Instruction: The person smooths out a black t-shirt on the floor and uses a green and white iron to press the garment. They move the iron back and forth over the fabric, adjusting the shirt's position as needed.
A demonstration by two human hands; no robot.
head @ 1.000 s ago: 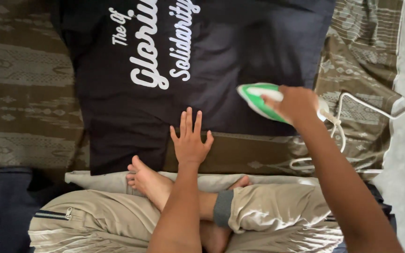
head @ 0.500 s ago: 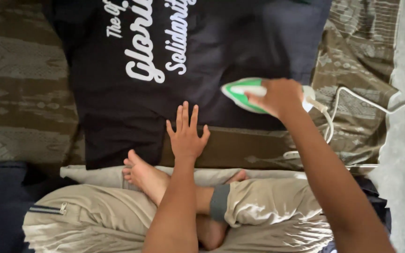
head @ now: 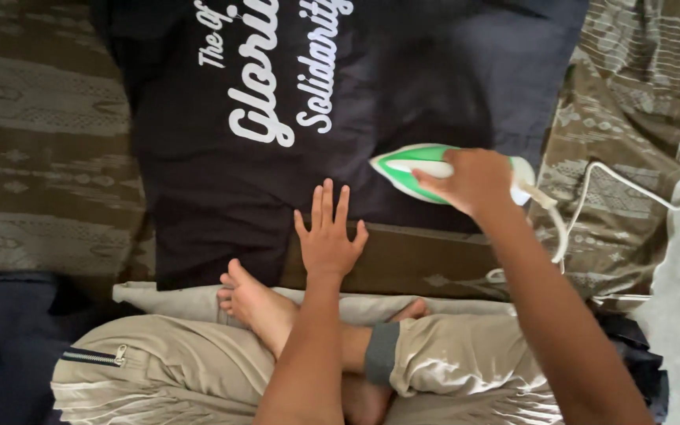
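Right hand (head: 475, 181) grips the green-and-white iron (head: 415, 169), which sits on the black T-shirt (head: 222, 197) near its lower hem. Left hand (head: 328, 236), fingers spread wide, presses flat on that hem, over the patterned brown cloth (head: 41, 157).

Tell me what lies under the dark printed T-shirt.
Under the dark printed T-shirt spreads an olive-brown patterned cloth, showing around its edges. Whatever is beneath that cloth is covered, and the green and white iron rests on top.

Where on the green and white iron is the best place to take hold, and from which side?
Take the iron by its top handle, from above at the cord end. The right hand has its grip there now; the soleplate faces down on the dark T-shirt, pointed tip away from the cord.
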